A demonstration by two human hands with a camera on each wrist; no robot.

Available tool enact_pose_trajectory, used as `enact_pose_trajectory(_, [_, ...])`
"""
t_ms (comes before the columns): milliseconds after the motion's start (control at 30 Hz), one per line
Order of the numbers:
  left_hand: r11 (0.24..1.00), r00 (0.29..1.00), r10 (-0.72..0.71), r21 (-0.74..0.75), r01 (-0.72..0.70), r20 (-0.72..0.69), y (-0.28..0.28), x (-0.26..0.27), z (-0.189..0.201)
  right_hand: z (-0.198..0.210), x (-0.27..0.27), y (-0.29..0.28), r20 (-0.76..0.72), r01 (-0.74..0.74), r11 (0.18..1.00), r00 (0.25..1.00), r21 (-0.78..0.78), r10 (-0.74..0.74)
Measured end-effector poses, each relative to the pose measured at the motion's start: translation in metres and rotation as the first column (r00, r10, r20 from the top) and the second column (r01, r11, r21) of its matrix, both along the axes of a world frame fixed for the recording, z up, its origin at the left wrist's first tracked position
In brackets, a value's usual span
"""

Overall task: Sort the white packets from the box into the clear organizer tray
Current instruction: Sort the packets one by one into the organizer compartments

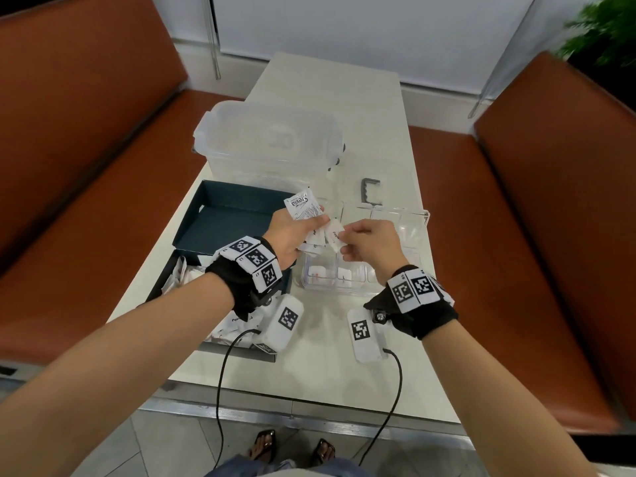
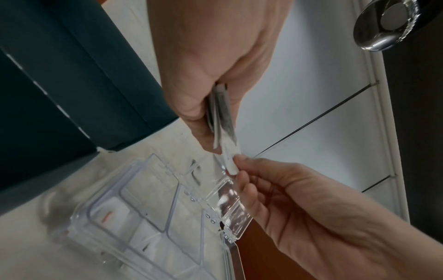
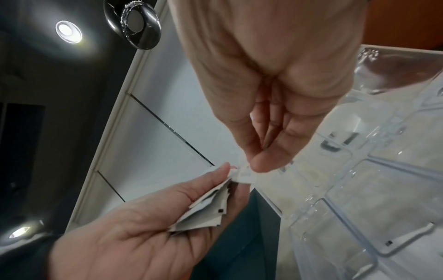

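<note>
Early going, I judge: my left hand [image 1: 292, 232] grips a fan of packets [image 1: 303, 205], my right hand [image 1: 373, 241] pinches one packet [image 1: 334, 235] over the organizer tray [image 1: 425, 218] holding few, while many remain in the box [image 1: 220, 215].

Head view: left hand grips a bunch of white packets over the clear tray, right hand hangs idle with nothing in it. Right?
Not quite. The right hand is not idle: its fingers pinch one packet at the end of the bunch of white packets that the left hand grips over the clear tray. The head and right wrist views show it.
</note>
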State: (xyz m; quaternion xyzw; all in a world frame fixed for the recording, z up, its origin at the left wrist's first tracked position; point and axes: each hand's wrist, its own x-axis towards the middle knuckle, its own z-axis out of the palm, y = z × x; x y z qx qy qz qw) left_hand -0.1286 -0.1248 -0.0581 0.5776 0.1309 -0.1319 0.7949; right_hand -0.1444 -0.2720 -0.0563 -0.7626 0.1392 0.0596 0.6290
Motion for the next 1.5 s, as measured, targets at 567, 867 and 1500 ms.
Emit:
enact_pose_trajectory(567, [0.995, 0.998, 0.054, 0.079, -0.057, 0.033, -0.007, 0.003, -0.002, 0.009, -0.002, 0.015, -0.179, 0.057, 0.925, 0.984, 0.376, 0.013])
enact_pose_trajectory(867, [0.997, 0.998, -0.003, 0.077, -0.002, 0.063, 0.006, 0.003, -0.002, 0.007, 0.003, -0.001, -0.154, 0.106, 0.933, 0.986, 0.345, -0.055])
enact_pose_trajectory(1500, [0.942, 0.975, -0.152, 0.324, 0.092, 0.163, 0.005, 0.012, -0.004, 0.019, 0.018, -0.021, 0.104, -0.149, 0.977, 0.981, -0.154, 0.165])
